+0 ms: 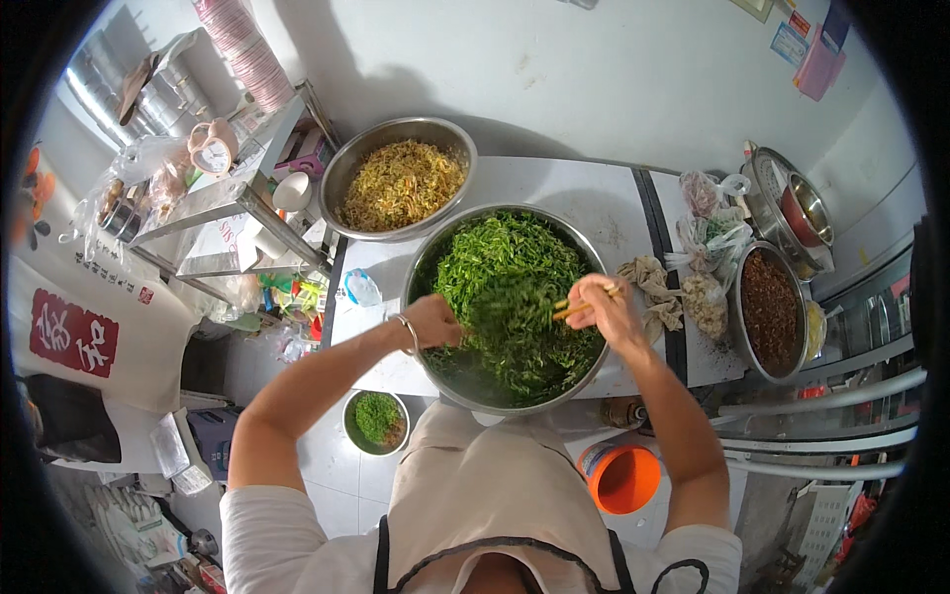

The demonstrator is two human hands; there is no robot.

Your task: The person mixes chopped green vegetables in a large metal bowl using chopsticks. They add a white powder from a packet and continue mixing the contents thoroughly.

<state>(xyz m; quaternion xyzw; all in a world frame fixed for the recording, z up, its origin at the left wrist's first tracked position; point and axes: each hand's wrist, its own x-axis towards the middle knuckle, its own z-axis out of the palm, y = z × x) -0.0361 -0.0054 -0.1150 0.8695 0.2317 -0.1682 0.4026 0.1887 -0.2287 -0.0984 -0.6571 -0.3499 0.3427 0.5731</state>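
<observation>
greens (500,267) sit piled in a big steel bowl (421,259) at the near edge of the white worktop (584,193), roughly centre. left hand (432,322) is at the bowl's left rim, fingers curled down into the greens; can't tell if it grips the rim or a clump of leaves. right hand (606,312) is over the right rim, fingers pinched around a pair of chopsticks (579,305) with tips pointing into the pile; the greens near the tips are motion-blurred. risk, as i read it: bowl looks to overhang the near edge a bit, so a hard push on the near rim could tip or slide it toward the apron. pile is close to rim height on the right, so wide strokes could flick leaves onto the crumpled cloth (655,287) just beside the bowl. room is tight: second steel bowl of yellowish shreds (401,183) nearly touches at the back left, bags (708,243) and a bowl of dark red-brown bits (770,309) crowd the right end, metal rack (237,208) closes the left end. open worktop only at the back right behind the bowl. below the near edge, on the floor: small bowl of greens (376,421) and an orange bucket (621,478).
</observation>
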